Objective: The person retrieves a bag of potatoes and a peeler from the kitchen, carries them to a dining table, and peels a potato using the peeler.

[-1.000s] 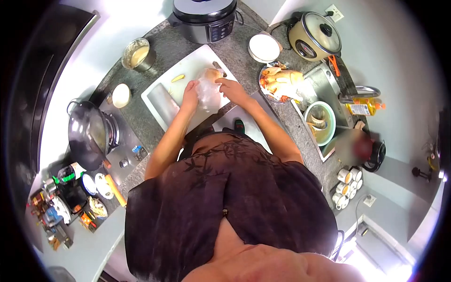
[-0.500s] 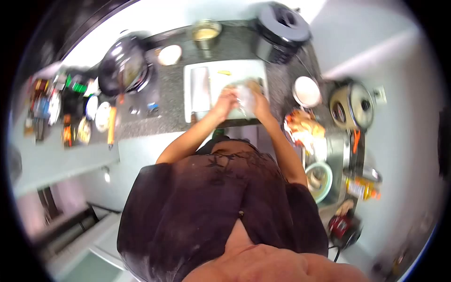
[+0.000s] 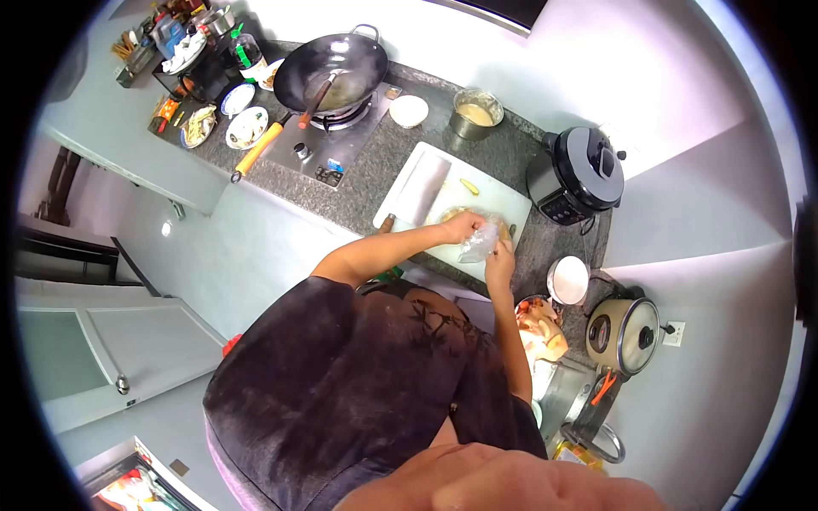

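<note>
My left hand (image 3: 464,226) pinches one side of a clear plastic bag (image 3: 479,245). On the other side of the bag, my right hand (image 3: 500,258) has its fingers closed on the edge. The bag hangs between them over the near part of a white cutting board (image 3: 503,202). Partly covered by my hands, some pale yellowish food (image 3: 453,213) lies on the board, its kind unclear. A cleaver (image 3: 423,187) with a wide blade rests along the board's left side. A small yellow piece (image 3: 469,186) sits near the middle.
Left of the board, a black wok (image 3: 362,64) sits on the stove, with a wooden-handled utensil in it. Behind stand a white bowl (image 3: 409,111) and a metal pot (image 3: 466,128). To the right are a pressure cooker (image 3: 575,175), a pink-white bowl (image 3: 568,279) and a rice cooker (image 3: 626,334).
My view has swung, so the counter appears tilted and more of the stove and floor shows. Both hands remain at the plastic bag, which now hangs more clearly between them.
</note>
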`<action>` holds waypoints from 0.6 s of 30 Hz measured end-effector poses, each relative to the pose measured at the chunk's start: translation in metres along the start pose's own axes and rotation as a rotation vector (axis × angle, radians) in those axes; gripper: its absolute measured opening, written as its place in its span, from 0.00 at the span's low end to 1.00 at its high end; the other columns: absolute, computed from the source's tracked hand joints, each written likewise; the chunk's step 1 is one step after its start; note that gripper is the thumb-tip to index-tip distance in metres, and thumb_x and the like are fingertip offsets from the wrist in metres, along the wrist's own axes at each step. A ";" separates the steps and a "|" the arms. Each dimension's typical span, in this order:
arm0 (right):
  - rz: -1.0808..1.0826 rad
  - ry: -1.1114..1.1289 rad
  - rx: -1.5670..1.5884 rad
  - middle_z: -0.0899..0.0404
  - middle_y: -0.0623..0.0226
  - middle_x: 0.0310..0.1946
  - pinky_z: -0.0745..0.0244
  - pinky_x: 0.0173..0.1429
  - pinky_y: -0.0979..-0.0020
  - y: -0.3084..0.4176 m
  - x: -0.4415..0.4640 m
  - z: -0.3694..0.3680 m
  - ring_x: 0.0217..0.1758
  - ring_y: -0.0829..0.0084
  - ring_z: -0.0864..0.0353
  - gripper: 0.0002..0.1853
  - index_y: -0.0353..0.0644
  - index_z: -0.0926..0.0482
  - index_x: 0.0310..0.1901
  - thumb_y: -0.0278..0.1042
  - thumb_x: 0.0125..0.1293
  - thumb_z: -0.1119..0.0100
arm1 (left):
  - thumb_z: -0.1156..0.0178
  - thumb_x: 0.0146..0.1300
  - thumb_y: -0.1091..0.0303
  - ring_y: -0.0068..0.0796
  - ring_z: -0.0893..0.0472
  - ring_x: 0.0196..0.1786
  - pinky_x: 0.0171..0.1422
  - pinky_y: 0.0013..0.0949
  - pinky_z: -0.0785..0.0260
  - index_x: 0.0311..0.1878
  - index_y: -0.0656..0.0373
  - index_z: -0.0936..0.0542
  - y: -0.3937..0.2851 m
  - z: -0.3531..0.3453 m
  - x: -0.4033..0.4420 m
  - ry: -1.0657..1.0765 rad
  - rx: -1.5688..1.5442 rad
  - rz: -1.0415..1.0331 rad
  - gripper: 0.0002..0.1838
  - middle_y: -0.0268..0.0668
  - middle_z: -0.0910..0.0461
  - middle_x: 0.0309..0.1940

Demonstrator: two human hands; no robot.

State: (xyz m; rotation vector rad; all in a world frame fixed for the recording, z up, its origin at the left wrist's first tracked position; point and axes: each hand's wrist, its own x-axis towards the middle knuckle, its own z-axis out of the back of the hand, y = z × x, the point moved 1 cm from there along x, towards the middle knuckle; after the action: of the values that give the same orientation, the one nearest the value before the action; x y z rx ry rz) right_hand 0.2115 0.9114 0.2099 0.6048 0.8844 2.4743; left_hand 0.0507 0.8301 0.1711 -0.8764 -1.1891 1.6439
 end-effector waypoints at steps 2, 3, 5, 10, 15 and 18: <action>0.093 -0.178 0.020 0.24 0.54 0.38 0.28 0.41 0.66 0.006 0.000 0.000 0.38 0.61 0.20 0.09 0.34 0.21 0.41 0.26 0.60 0.44 | 0.40 0.53 0.77 0.33 0.21 0.36 0.43 0.35 0.30 0.36 0.60 0.22 -0.013 -0.001 -0.003 -0.074 0.081 -0.147 0.07 0.40 0.20 0.32; 0.097 -0.177 0.019 0.24 0.54 0.38 0.28 0.41 0.66 0.004 0.000 -0.002 0.38 0.61 0.20 0.09 0.34 0.21 0.41 0.26 0.60 0.44 | 0.38 0.52 0.74 0.41 0.20 0.38 0.44 0.38 0.29 0.37 0.59 0.22 -0.014 -0.004 -0.005 -0.139 0.162 -0.287 0.08 0.44 0.19 0.34; -0.002 -0.164 0.189 0.23 0.60 0.39 0.27 0.37 0.71 -0.003 0.000 -0.006 0.34 0.69 0.20 0.08 0.33 0.21 0.41 0.27 0.63 0.45 | 0.37 0.52 0.71 0.47 0.20 0.40 0.46 0.41 0.29 0.38 0.59 0.22 -0.011 -0.008 -0.007 -0.171 0.239 -0.216 0.09 0.46 0.20 0.36; -0.279 -0.053 0.608 0.24 0.65 0.32 0.27 0.32 0.77 0.002 -0.003 -0.010 0.27 0.77 0.22 0.09 0.32 0.23 0.41 0.29 0.69 0.50 | 0.35 0.51 0.67 0.50 0.21 0.40 0.45 0.43 0.29 0.36 0.57 0.22 -0.009 -0.006 -0.007 -0.175 0.295 -0.111 0.09 0.47 0.19 0.35; -0.466 -0.157 0.930 0.26 0.72 0.26 0.31 0.29 0.78 -0.008 0.000 -0.023 0.25 0.80 0.25 0.09 0.37 0.25 0.42 0.34 0.71 0.50 | 0.32 0.51 0.59 0.46 0.20 0.34 0.41 0.42 0.29 0.29 0.54 0.19 -0.011 0.017 0.002 0.029 0.454 -0.100 0.10 0.42 0.18 0.30; -0.589 -0.213 1.151 0.28 0.75 0.26 0.36 0.26 0.81 -0.012 0.001 -0.032 0.25 0.84 0.29 0.06 0.44 0.24 0.42 0.36 0.70 0.47 | 0.33 0.51 0.62 0.48 0.20 0.36 0.42 0.45 0.29 0.31 0.52 0.18 0.011 0.019 0.018 0.019 0.504 -0.215 0.07 0.43 0.18 0.30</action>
State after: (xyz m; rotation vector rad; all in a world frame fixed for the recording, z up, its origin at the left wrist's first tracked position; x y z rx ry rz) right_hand 0.1971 0.9048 0.1799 0.7639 2.0107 1.1906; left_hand 0.0240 0.8392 0.1651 -0.4284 -0.7680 1.6455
